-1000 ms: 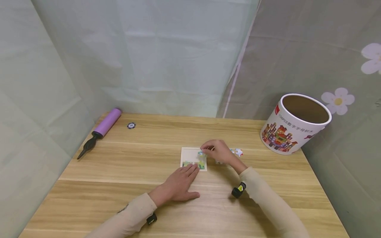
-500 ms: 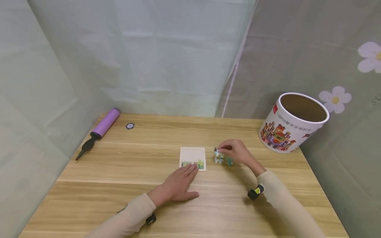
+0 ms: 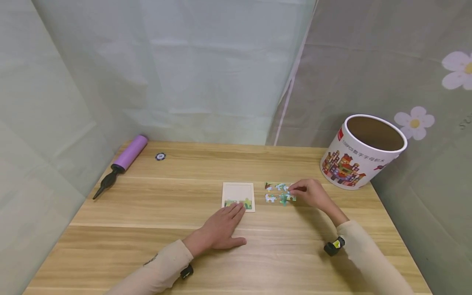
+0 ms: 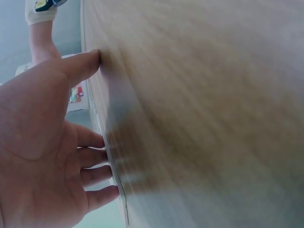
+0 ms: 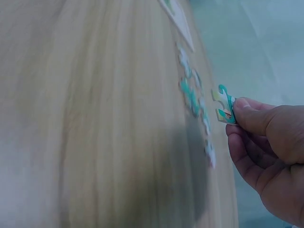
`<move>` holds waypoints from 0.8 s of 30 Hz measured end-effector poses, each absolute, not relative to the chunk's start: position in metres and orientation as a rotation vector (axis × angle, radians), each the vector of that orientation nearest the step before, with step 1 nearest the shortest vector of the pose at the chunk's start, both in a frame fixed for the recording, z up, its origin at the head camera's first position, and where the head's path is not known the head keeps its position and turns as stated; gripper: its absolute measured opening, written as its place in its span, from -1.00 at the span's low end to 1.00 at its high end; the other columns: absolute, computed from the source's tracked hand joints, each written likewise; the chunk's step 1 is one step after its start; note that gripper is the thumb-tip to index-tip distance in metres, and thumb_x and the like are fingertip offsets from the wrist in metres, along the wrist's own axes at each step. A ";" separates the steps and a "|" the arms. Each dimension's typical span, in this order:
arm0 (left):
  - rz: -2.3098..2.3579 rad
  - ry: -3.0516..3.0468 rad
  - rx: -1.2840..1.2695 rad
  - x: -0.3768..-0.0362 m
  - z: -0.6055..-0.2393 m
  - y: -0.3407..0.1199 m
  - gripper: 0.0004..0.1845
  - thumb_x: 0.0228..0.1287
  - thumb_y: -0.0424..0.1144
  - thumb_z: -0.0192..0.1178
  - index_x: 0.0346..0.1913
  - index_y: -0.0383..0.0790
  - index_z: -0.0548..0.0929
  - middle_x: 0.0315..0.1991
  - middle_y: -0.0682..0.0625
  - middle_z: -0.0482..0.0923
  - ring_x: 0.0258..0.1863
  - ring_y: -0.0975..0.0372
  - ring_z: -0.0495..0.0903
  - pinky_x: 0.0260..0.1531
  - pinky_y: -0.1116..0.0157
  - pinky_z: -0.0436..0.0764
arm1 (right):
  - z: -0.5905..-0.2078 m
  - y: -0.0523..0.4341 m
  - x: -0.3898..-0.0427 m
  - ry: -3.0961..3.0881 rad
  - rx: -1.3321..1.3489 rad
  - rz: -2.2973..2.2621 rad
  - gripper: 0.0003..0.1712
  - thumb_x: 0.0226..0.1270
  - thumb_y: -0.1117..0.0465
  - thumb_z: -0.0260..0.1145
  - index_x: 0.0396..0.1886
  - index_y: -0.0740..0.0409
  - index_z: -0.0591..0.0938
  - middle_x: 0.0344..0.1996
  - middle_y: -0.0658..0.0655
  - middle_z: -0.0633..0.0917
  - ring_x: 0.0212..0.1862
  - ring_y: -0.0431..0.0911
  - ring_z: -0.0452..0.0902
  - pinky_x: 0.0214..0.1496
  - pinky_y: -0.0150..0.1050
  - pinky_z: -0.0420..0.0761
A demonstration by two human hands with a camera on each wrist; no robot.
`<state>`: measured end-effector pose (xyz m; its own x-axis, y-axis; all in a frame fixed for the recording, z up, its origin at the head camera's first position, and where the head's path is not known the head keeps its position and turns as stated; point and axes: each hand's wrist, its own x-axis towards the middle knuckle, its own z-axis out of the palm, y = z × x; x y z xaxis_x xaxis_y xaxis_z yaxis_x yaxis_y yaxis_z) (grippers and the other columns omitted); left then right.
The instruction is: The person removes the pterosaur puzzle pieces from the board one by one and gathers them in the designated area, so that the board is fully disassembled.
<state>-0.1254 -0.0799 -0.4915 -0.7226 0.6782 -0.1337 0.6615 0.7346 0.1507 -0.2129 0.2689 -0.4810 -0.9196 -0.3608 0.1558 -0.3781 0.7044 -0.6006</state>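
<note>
In the head view my left hand (image 3: 223,227) lies flat, its straight fingertips on the lower edge of a wooden puzzle tray (image 3: 253,196). Green grassy pieces (image 3: 248,203) fill the bottom strip of that tray, partly under the fingers; bare board shows above. From the left wrist view, the fingertips (image 4: 110,192) press at the tray's thin edge, thumb spread on the table. My right hand (image 3: 313,193) pinches a jigsaw piece (image 5: 223,105) between thumb and fingers, just above the loose pieces. Those loose jigsaw pieces (image 3: 270,198) lie in two rough rows right of the tray.
A white printed bucket (image 3: 363,153) stands at the back right of the wooden table (image 3: 184,200). At the back left lie a purple hand pump (image 3: 130,153) with a black nozzle and a small round chip (image 3: 160,156). Cloth walls rise behind and beside the table.
My right hand has moved right, from over the tray to the right end of the loose pieces, uncovering several of them. The left hand has stayed on the tray.
</note>
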 end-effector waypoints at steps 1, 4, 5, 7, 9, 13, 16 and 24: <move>0.137 2.757 1.076 -0.125 -0.492 -0.080 -0.01 0.40 0.35 0.05 0.57 -0.37 0.18 0.60 -0.22 0.11 0.58 -0.04 0.13 0.50 0.02 0.26 | -0.482 0.272 -0.212 -2.874 0.621 1.022 -0.92 0.29 0.29 0.48 -0.26 0.10 0.85 -0.25 0.08 0.83 -0.22 -0.10 0.73 -0.17 -0.24 0.72; 0.131 2.765 1.095 -0.125 -0.492 -0.080 -0.02 0.40 0.34 0.06 0.56 -0.38 0.20 0.59 -0.23 0.13 0.57 -0.04 0.15 0.49 0.04 0.27 | -0.484 0.279 -0.210 -2.875 0.612 1.015 -0.92 0.27 0.29 0.49 -0.26 0.09 0.85 -0.25 0.07 0.83 -0.20 -0.09 0.74 -0.14 -0.24 0.72; 0.128 2.770 1.104 -0.125 -0.492 -0.080 -0.02 0.40 0.34 0.07 0.56 -0.39 0.20 0.59 -0.23 0.14 0.57 -0.05 0.16 0.49 0.04 0.28 | -0.485 0.280 -0.209 -2.876 0.606 1.012 -0.92 0.27 0.29 0.49 -0.27 0.08 0.85 -0.26 0.06 0.83 -0.20 -0.09 0.74 -0.13 -0.24 0.72; 0.123 2.776 1.115 -0.125 -0.492 -0.080 -0.02 0.40 0.34 0.07 0.56 -0.40 0.21 0.58 -0.24 0.15 0.56 -0.05 0.17 0.49 0.05 0.28 | -0.486 0.284 -0.209 -2.884 0.595 1.006 -0.92 0.26 0.29 0.50 -0.27 0.06 0.85 -0.26 0.04 0.83 -0.19 -0.10 0.73 -0.11 -0.23 0.71; 0.120 2.783 1.122 -0.125 -0.493 -0.080 -0.02 0.39 0.34 0.08 0.55 -0.40 0.23 0.57 -0.25 0.17 0.56 -0.05 0.19 0.48 0.05 0.29 | -0.487 0.287 -0.208 -2.893 0.593 0.999 -0.92 0.26 0.29 0.49 -0.27 0.05 0.85 -0.28 0.02 0.82 -0.20 -0.12 0.71 -0.12 -0.24 0.70; 0.118 2.781 1.114 -0.125 -0.492 -0.080 -0.01 0.39 0.34 0.07 0.55 -0.40 0.22 0.58 -0.25 0.16 0.56 -0.05 0.18 0.49 0.05 0.29 | -0.491 0.291 -0.209 -2.915 0.590 0.981 -0.92 0.27 0.27 0.49 -0.28 0.02 0.84 -0.31 -0.04 0.80 -0.24 -0.18 0.67 -0.17 -0.28 0.67; 0.110 2.774 1.111 -0.125 -0.492 -0.080 -0.02 0.40 0.34 0.06 0.56 -0.39 0.20 0.58 -0.24 0.15 0.57 -0.04 0.17 0.49 0.06 0.27 | -0.494 0.292 -0.209 -2.926 0.591 0.978 -0.94 0.27 0.25 0.50 -0.28 0.03 0.84 -0.31 -0.05 0.80 -0.24 -0.19 0.67 -0.17 -0.30 0.66; 0.111 2.765 1.102 -0.125 -0.490 -0.079 -0.03 0.40 0.33 0.07 0.56 -0.39 0.21 0.59 -0.24 0.15 0.57 -0.04 0.16 0.49 0.06 0.27 | -0.499 0.291 -0.211 -2.930 0.617 0.961 -0.95 0.27 0.29 0.48 -0.28 0.11 0.83 -0.29 0.02 0.81 -0.19 -0.10 0.71 -0.09 -0.20 0.70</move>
